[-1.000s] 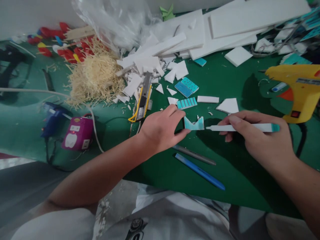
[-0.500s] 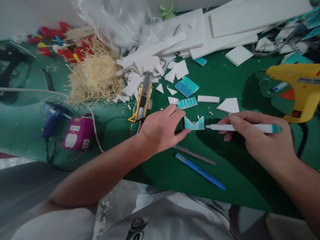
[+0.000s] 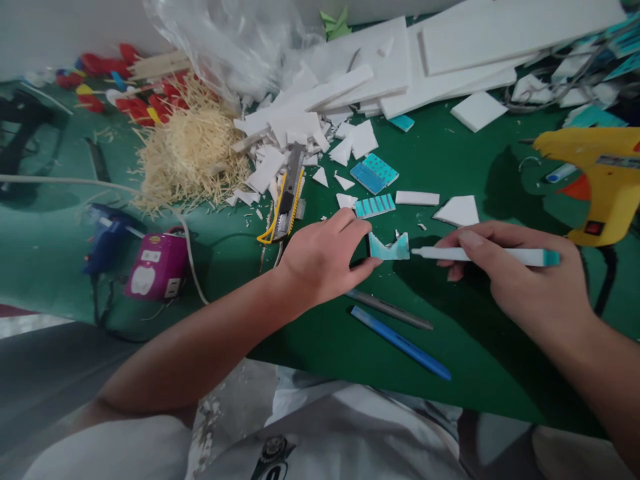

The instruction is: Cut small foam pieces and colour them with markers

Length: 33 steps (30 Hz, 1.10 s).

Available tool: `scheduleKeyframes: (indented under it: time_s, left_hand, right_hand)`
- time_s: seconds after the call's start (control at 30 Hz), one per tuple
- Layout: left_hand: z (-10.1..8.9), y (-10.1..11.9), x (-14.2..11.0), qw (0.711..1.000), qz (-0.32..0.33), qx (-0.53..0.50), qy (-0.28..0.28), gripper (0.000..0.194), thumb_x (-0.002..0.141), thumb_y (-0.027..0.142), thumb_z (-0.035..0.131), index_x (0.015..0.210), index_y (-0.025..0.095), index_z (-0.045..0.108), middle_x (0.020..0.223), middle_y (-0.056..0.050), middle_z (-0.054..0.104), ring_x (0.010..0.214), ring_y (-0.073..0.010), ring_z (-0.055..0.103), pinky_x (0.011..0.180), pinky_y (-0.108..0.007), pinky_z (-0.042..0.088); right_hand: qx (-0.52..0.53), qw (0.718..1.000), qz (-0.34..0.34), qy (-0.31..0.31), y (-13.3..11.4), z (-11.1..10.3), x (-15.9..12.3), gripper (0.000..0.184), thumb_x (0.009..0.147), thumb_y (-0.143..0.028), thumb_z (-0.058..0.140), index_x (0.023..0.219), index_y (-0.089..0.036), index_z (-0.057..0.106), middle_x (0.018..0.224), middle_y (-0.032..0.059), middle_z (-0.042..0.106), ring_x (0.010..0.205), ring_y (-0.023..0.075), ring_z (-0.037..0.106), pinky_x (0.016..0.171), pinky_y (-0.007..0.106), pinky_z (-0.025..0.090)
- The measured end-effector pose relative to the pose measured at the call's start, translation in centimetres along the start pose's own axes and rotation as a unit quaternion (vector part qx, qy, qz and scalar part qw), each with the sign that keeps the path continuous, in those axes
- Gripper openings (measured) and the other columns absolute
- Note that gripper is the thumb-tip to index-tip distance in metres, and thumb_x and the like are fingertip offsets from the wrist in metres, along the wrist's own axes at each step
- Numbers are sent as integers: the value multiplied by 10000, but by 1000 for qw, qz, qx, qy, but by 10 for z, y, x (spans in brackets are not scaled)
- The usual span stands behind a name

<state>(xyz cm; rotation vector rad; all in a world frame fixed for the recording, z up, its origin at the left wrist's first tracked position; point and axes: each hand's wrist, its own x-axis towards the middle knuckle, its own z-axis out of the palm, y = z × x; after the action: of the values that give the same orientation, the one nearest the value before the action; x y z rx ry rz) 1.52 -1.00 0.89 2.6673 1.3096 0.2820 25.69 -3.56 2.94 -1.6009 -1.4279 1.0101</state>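
A small turquoise-coloured foam piece (image 3: pixel 393 251) with a notched upper edge lies on the green table. Thumb and fingers of my left hand (image 3: pixel 327 257) grip its left end. My right hand (image 3: pixel 520 273) is closed on a white marker (image 3: pixel 450 254) with a turquoise end, held level. The marker's tip points left, right by the piece's right edge; I cannot tell whether they touch. Just above lies a striped turquoise piece (image 3: pixel 375 206), and beyond it a blue and dotted piece (image 3: pixel 374 173). Below are a grey pen (image 3: pixel 395 311) and a blue pen (image 3: pixel 400 342).
A yellow box cutter (image 3: pixel 289 197) lies left of my hands, near wood shavings (image 3: pixel 195 147) and white foam scraps (image 3: pixel 267 170). At the right sits a yellow glue gun (image 3: pixel 595 180). A purple power adapter (image 3: pixel 155 265) with cables is at left; foam sheets (image 3: pixel 500 40) are stacked behind.
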Motion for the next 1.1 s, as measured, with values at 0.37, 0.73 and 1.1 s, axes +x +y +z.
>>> scheduleKeyframes:
  time_s: [0.37,0.73,1.1]
  left_hand:
    - [0,0,0,1000,-1,-4,5,288,962,401,681,1139,175,666,1034,-61,700,901,-215,737,653,-278,507]
    - [-1,0,0,1000,-10,-2,-9,287,964,403,669,1149,184,657,1042,-61,692,912,-215,729,660,-278,503]
    - [-1,-2,0,1000,-1,-14,-12,343,961,316,607,1275,184,640,1063,-69,694,918,-214,728,672,-285,518]
  right_hand:
    - [-10,1000,-6,24,2,1,0,189,823,-376,712,735,-243,814,548,8,683,508,146,598,489,264,441]
    - [-15,1000,-2,13,3,1,0,218,849,-391,701,714,-248,795,518,3,664,487,151,587,468,271,437]
    - [19,1000,-4,24,1,-1,0,200,849,-330,680,699,-244,781,532,-8,672,462,129,597,466,250,446]
